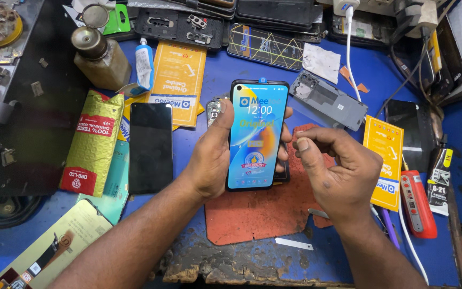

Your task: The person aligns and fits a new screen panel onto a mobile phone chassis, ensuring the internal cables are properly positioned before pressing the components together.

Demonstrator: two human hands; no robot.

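The right hand point(338, 171) is closest to us, its fingers pinched shut on something too small to tell, just to the right of the phone point(258, 134). The left hand point(215, 155) grips the phone around its edges. The phone stands tall above the red mat point(252, 214), long side pointing away.

Count, head view, blue surface point(241, 69):

- Hands: 2, left hand point(209, 160) and right hand point(343, 171).
- Phone with lit, colourful screen point(258, 136): 1.
- Dark phone screen lying flat point(151, 147): 1; second dark panel point(410, 134) at right: 1.
- Orange packets: 2, one upper centre point(180, 80), one at right point(383, 160).
- Gold-green foil pouch point(94, 142): 1.
- Grey phone frame point(327, 101): 1.
- Metal-capped bottle point(100, 56): 1.
- White-and-blue tube point(144, 64): 1.
- Red mat point(258, 214): 1.
- Red tool point(418, 203): 1.
- White cable point(348, 53): 1.
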